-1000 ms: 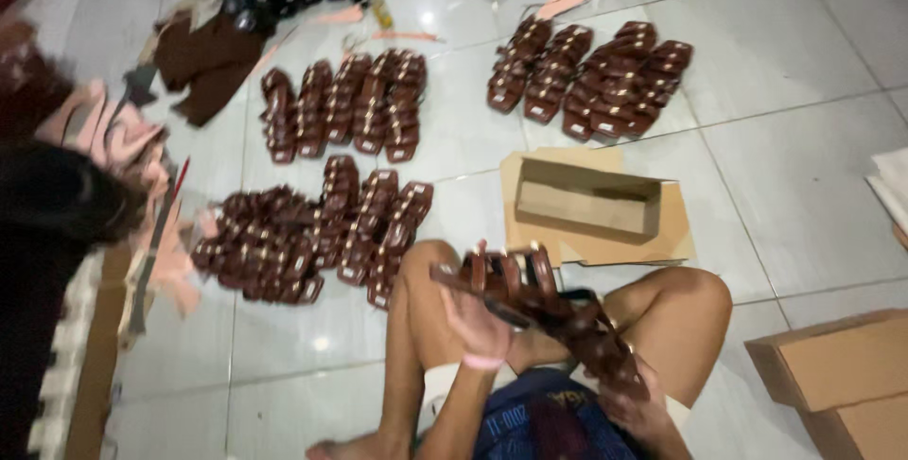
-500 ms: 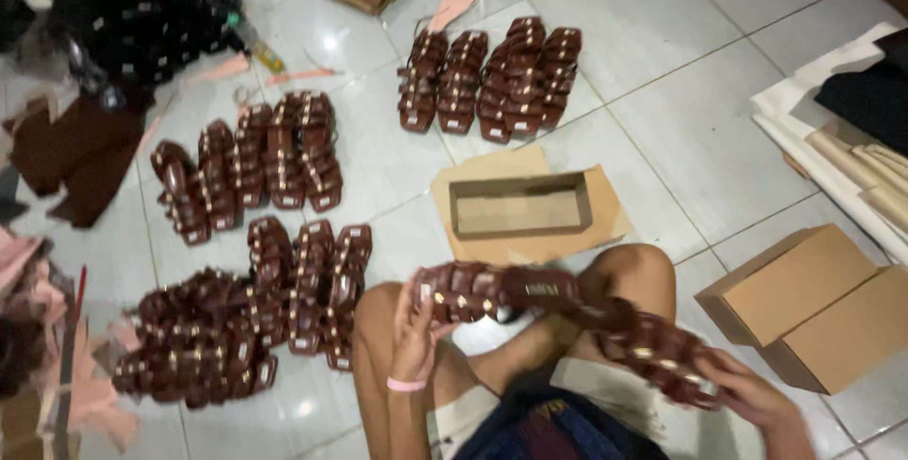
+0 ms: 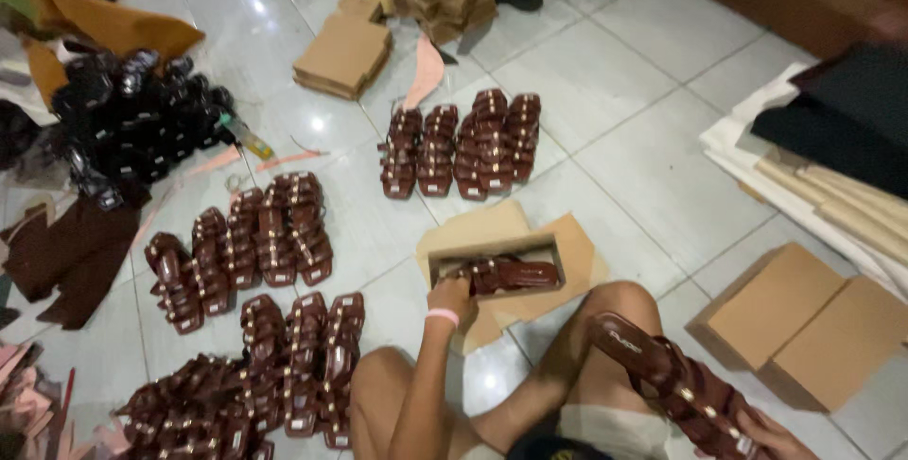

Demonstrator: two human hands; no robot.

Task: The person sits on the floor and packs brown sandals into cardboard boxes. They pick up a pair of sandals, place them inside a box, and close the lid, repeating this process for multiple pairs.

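I sit on the tiled floor with my knees up. My left hand (image 3: 450, 295) grips a dark brown sandal (image 3: 511, 276) that lies inside an open cardboard shoe box (image 3: 492, 248) in front of me. My right hand (image 3: 771, 435), at the bottom right edge, holds a second brown sandal (image 3: 672, 382) with gold studs, stretched across my right leg. Only part of that hand shows.
Rows of matching brown sandals (image 3: 463, 143) lie beyond the box, with more rows (image 3: 251, 247) and a heap (image 3: 203, 408) to the left. A pile of black sandals (image 3: 137, 120) sits far left. Flat cardboard boxes (image 3: 804, 323) lie at right, others (image 3: 345, 49) farther back.
My view swung right and forward. My left hand moved one sandal from above my knees down into the open box. The right hand drew the other sandal away to the right.
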